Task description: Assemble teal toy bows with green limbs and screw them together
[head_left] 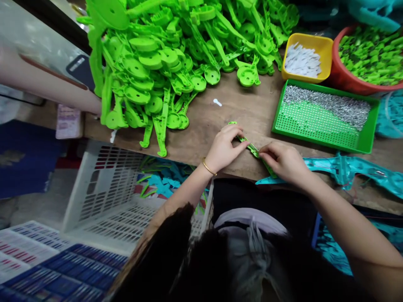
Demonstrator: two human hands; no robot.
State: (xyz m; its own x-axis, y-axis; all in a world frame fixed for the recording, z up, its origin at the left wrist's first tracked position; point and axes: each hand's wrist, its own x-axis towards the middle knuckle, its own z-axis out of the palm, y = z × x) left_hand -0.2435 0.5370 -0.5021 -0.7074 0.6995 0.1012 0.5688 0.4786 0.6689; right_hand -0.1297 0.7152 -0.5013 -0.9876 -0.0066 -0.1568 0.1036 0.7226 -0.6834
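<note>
A long narrow green plastic part lies slantwise at the front edge of the wooden table. My left hand, with a thin bracelet at the wrist, grips its upper stretch between thumb and fingers. My right hand is closed in a pinch at the lower stretch; anything tiny between its fingertips is too small to make out. Beside and partly under my right hand lies a long teal plastic part. A small white piece rests on the table beyond my left hand.
A large heap of green parts covers the back left. At the right stand a yellow tray of white pieces, a green tray of metal pieces and a red tub of green pieces. A white crate sits below, left.
</note>
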